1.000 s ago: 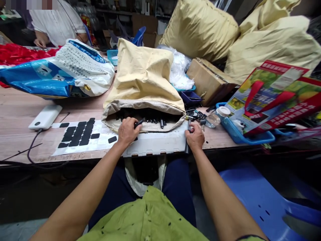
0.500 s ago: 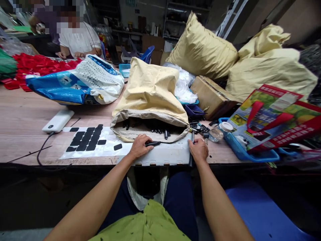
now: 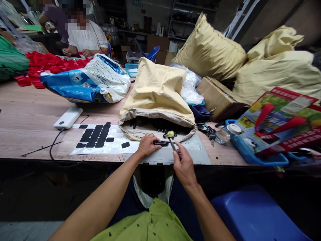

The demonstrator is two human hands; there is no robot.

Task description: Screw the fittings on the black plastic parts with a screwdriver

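Note:
My left hand (image 3: 147, 144) is closed on a slim black stick-like part (image 3: 162, 143), lying low over a grey-white board (image 3: 156, 157) at the table's front edge. Raised just right of it, my right hand (image 3: 184, 164) grips a small hammer (image 3: 172, 144) by its handle. The hammer's head, with a yellow end, is above the black part, not visibly touching it. Behind both hands, a beige cloth sack (image 3: 160, 83) lies with its mouth towards me. Several small black parts show inside the sack, and its depth is dark.
Left of the sack lie a white sheet of black stickers (image 3: 96, 135), a white power bank (image 3: 68, 117) with a cable and a blue-white bag (image 3: 85, 80). Keys (image 3: 212, 138), a clear jar (image 3: 223, 135) and a blue basket (image 3: 260, 159) stand right. A co-worker (image 3: 87, 38) sits at back left.
My right hand has left the board's right side and moved left, lifting the hammer over the black part. My left hand keeps its hold. The whole view has shifted slightly.

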